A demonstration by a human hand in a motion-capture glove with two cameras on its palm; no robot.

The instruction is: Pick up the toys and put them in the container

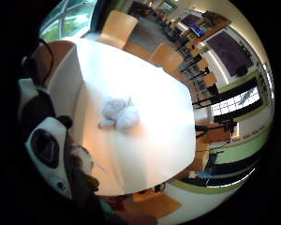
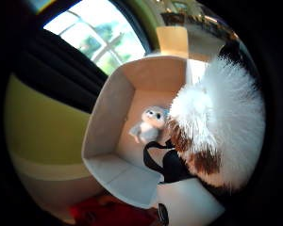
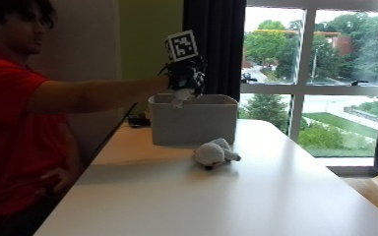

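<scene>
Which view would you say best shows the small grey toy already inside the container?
The thumb side palm view: the small grey toy lies in plain sight on the container floor. The outside view shows only the container's walls; the little finger side view misses it.

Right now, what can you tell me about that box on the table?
The box is light grey with straight walls and an open top, and looks like fabric or card. It stands upright on the white table, near the window end. Inside lies a small grey soft toy. The gloved hand holds a fluffy white and brown toy above it.
</scene>
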